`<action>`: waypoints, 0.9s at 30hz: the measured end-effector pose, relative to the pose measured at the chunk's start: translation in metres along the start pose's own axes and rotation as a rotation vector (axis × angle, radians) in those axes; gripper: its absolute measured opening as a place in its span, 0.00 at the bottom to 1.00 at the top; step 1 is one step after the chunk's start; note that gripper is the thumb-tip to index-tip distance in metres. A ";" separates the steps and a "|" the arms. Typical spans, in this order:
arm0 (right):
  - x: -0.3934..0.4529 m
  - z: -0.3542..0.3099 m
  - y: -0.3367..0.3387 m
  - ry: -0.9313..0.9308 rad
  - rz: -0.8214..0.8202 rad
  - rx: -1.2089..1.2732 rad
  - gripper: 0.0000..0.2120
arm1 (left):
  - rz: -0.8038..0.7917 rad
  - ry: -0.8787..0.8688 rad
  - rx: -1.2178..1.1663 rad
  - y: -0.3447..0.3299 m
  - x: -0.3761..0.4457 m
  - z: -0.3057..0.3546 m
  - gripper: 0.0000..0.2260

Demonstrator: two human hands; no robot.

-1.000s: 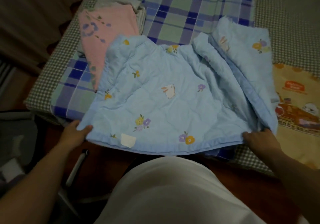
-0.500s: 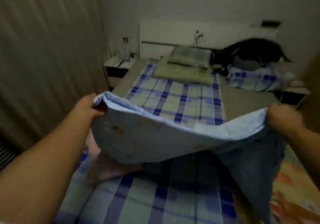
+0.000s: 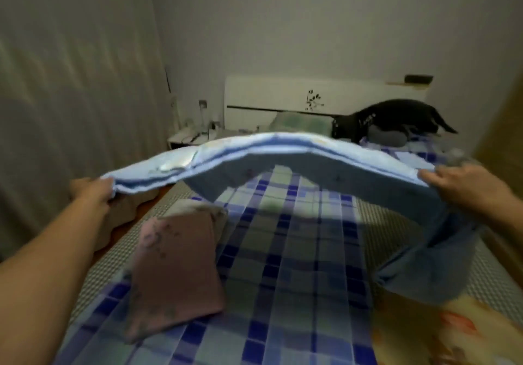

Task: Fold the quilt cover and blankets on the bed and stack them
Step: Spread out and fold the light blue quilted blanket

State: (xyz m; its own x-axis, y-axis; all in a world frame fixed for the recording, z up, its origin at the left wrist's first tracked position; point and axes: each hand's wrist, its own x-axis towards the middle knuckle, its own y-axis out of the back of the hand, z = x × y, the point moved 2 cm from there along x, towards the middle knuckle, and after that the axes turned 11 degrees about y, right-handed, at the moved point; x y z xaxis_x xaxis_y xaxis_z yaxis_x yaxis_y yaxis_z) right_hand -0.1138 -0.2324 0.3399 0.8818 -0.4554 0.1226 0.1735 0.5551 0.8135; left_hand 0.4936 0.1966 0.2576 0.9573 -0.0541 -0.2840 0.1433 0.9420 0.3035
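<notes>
While both hands (left hand (image 3: 92,192), right hand (image 3: 464,185)) grip its corners, the blanket (image 3: 283,161) sags between them: soft, light.

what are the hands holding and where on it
Both grip the light blue blanket: left hand at its left end, right hand at its right end.
</notes>
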 end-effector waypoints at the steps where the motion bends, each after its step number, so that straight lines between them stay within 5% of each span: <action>1: -0.016 -0.013 -0.034 0.072 -0.061 0.033 0.35 | 0.023 0.024 0.069 0.009 -0.006 -0.024 0.23; 3: -0.057 -0.050 -0.092 0.258 -0.077 0.114 0.35 | -0.043 0.152 0.103 0.025 -0.022 -0.097 0.16; 6: -0.117 -0.113 -0.146 0.385 -0.319 0.298 0.31 | -0.111 0.379 0.261 0.046 -0.043 -0.218 0.10; 11: -0.182 -0.193 -0.223 0.538 -0.528 0.382 0.30 | 0.026 0.566 0.604 0.057 -0.104 -0.324 0.18; 15: -0.173 -0.242 -0.211 0.641 -0.672 0.409 0.23 | 0.030 0.669 0.726 0.059 -0.142 -0.366 0.24; 17: -0.163 -0.253 -0.205 0.668 -0.651 0.410 0.27 | 0.020 0.634 0.740 0.057 -0.150 -0.372 0.25; 19: -0.141 -0.237 -0.202 0.490 -0.724 0.410 0.42 | -0.027 0.567 0.806 0.048 -0.157 -0.362 0.24; 23: -0.052 -0.225 -0.170 0.041 -0.362 0.500 0.18 | -0.186 0.298 0.608 0.002 -0.187 -0.321 0.18; 25: -0.012 -0.262 -0.143 -0.002 -0.217 0.764 0.15 | -0.345 0.170 0.521 -0.032 -0.216 -0.305 0.10; 27: 0.012 -0.322 -0.113 0.078 -0.295 0.986 0.17 | -0.539 0.082 0.503 -0.066 -0.247 -0.302 0.12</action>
State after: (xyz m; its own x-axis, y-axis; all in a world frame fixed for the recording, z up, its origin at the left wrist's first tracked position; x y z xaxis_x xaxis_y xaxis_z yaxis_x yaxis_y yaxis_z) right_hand 0.0184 -0.0763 0.0660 0.8944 -0.4153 -0.1664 -0.0178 -0.4047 0.9143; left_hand 0.1721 0.2482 0.0332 0.7027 -0.4226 -0.5724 0.7045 0.5254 0.4770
